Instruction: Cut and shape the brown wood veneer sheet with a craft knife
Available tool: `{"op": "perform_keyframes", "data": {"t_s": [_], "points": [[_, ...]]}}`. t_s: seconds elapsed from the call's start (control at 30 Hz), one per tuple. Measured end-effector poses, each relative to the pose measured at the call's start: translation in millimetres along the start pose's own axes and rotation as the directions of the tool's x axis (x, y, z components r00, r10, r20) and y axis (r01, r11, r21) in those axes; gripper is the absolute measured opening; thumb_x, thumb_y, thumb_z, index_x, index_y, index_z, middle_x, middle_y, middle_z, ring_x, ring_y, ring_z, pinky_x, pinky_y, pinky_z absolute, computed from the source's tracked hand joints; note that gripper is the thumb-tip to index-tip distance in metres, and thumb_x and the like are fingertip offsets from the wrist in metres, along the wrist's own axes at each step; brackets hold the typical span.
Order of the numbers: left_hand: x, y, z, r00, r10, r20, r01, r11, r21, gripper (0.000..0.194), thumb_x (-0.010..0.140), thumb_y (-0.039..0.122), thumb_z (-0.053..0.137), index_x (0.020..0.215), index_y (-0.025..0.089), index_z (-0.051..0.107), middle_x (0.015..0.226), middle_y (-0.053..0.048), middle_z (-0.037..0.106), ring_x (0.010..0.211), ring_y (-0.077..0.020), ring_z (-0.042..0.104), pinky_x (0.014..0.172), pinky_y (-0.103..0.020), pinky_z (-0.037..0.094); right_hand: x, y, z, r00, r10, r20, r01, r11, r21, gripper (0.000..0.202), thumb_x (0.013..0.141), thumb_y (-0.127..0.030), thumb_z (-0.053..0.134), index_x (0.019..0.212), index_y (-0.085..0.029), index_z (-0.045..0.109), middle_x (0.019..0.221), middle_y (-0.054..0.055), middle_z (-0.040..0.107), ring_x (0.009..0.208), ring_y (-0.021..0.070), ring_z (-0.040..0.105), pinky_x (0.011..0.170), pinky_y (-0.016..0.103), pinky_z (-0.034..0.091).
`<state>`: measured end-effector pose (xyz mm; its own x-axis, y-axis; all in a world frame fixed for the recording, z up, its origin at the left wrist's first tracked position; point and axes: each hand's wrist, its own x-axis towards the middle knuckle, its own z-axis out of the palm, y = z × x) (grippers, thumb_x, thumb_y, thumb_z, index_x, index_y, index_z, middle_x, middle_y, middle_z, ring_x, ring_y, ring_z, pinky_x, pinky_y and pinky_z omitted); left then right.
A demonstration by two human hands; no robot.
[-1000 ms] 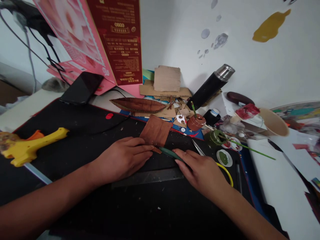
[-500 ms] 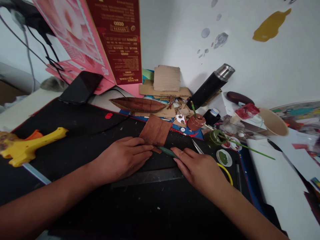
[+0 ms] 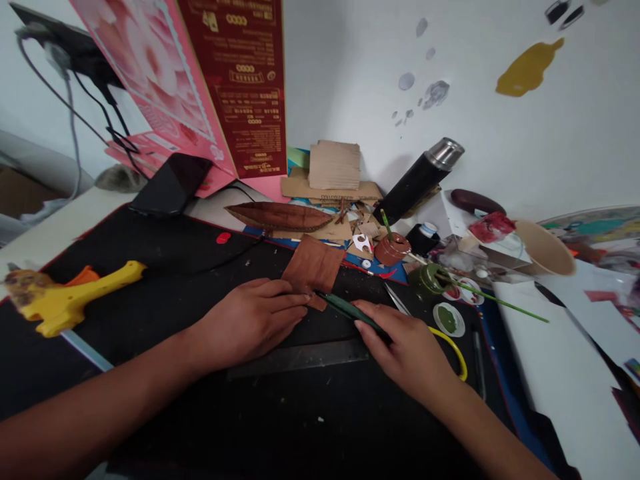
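Observation:
My left hand (image 3: 255, 317) lies on the black mat with its fingers stretched out, the tips pressing on the lower edge of a brown painted card piece (image 3: 315, 263). A narrow brown strip (image 3: 317, 304) sticks out below that edge, by my fingertips. My right hand (image 3: 400, 337) is closed round a slim green craft knife (image 3: 345, 308), its dark tip at the lower edge of the card. In front of both hands lies a dark metal ruler (image 3: 310, 355). Yellow-handled scissors (image 3: 453, 350) rest beside my right hand, partly hidden by it.
A yellow glue gun (image 3: 80, 293) lies at the left. Behind the card are a brown boat-shaped piece (image 3: 280, 216), cardboard scraps (image 3: 335, 165) and a leaning black flask (image 3: 415, 183). Brown (image 3: 393, 249) and green paint jars (image 3: 429, 280) stand at the right, with brushes.
My right hand has drawn slightly back to the right, showing more of the knife. The small strip sits at a steeper angle. My left hand stays on the card; the whole view has shifted slightly.

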<state>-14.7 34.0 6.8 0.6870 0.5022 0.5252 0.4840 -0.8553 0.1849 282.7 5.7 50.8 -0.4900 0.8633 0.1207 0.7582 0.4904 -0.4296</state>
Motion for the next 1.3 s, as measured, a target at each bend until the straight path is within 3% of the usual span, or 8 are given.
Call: {"op": "perform_keyframes", "data": {"t_s": [0.13, 0.3, 0.53, 0.83, 0.93, 1.17, 1.3], "points": [[1, 1, -1.0, 1.0, 0.008, -0.009, -0.008, 1.0, 0.009, 0.023, 0.102, 0.02, 0.058, 0.117, 0.018, 0.075, 0.115, -0.005, 0.081, 0.105, -0.024, 0.073, 0.085, -0.037, 0.063, 4, 2, 9, 0.99, 0.038, -0.135, -0.037, 0.999, 0.009, 0.033, 0.105, -0.032, 0.052, 0.13, -0.021, 0.071, 0.121, 0.01, 0.079, 0.103, 0.0241, 0.078, 0.086, 0.036, 0.063], [1, 1, -4.9, 1.0, 0.017, 0.019, -0.017, 1.0, 0.007, 0.024, 0.103, 0.019, 0.056, 0.118, 0.018, 0.074, 0.125, -0.005, 0.079, 0.107, -0.023, 0.075, 0.089, -0.039, 0.064, 27, 1, 20, 0.978, 0.086, -0.19, -0.098, 0.994, -0.054, 0.037, 0.106, -0.037, 0.051, 0.132, -0.021, 0.072, 0.121, 0.013, 0.078, 0.102, 0.0279, 0.077, 0.087, 0.044, 0.062], [1, -1, -4.1, 1.0, -0.024, 0.009, 0.025, 0.996, -0.084, 0.022, 0.101, 0.015, 0.059, 0.12, 0.017, 0.07, 0.119, -0.008, 0.079, 0.105, -0.0211, 0.074, 0.094, -0.037, 0.062, 49, 13, 22, 0.95, 0.127, -0.287, -0.159, 0.983, -0.094, 0.037, 0.104, -0.037, 0.055, 0.13, -0.018, 0.073, 0.12, 0.013, 0.078, 0.108, 0.0306, 0.074, 0.093, 0.045, 0.058], [6, -7, -4.8, 0.963, -0.261, -0.065, 0.251, 0.959, -0.132, 0.022, 0.102, 0.019, 0.058, 0.12, 0.019, 0.071, 0.109, -0.008, 0.073, 0.1, -0.0193, 0.07, 0.088, -0.034, 0.058, 41, 26, 32, 0.95, 0.134, -0.283, -0.175, 0.976, -0.126, 0.03, 0.101, -0.03, 0.06, 0.126, -0.017, 0.071, 0.112, 0.013, 0.075, 0.109, 0.0318, 0.069, 0.094, 0.046, 0.055], [12, -9, -7.8, 0.956, -0.295, -0.008, 0.293, 0.951, -0.098, 0.021, 0.104, 0.023, 0.057, 0.118, 0.02, 0.072, 0.11, -0.008, 0.071, 0.101, -0.0205, 0.068, 0.089, -0.036, 0.057, 38, 25, 31, 0.954, 0.141, -0.265, -0.179, 0.976, -0.127, 0.03, 0.1, -0.029, 0.062, 0.126, -0.018, 0.07, 0.114, 0.014, 0.073, 0.11, 0.032, 0.068, 0.096, 0.046, 0.054], [31, -13, -7.8, 0.912, -0.311, 0.267, 0.337, 0.94, -0.058, 0.019, 0.099, 0.028, 0.064, 0.115, 0.024, 0.073, 0.113, -0.007, 0.069, 0.109, -0.0255, 0.064, 0.096, -0.043, 0.053, 35, 23, 32, 0.955, 0.117, -0.273, -0.145, 0.986, -0.087, 0.032, 0.102, -0.035, 0.061, 0.128, -0.017, 0.07, 0.117, 0.014, 0.071, 0.113, 0.0317, 0.065, 0.098, 0.048, 0.053], [35, -16, -2.2, 0.898, -0.335, 0.287, 0.379, 0.919, -0.112, 0.012, 0.098, 0.028, 0.064, 0.106, 0.025, 0.072, 0.108, -0.005, 0.068, 0.106, -0.0246, 0.063, 0.094, -0.041, 0.052, 34, 21, 29, 0.944, 0.073, -0.32, -0.093, 0.995, -0.046, 0.025, 0.104, -0.033, 0.06, 0.118, -0.019, 0.073, 0.111, 0.012, 0.072, 0.108, 0.029, 0.066, 0.096, 0.045, 0.054]]}}
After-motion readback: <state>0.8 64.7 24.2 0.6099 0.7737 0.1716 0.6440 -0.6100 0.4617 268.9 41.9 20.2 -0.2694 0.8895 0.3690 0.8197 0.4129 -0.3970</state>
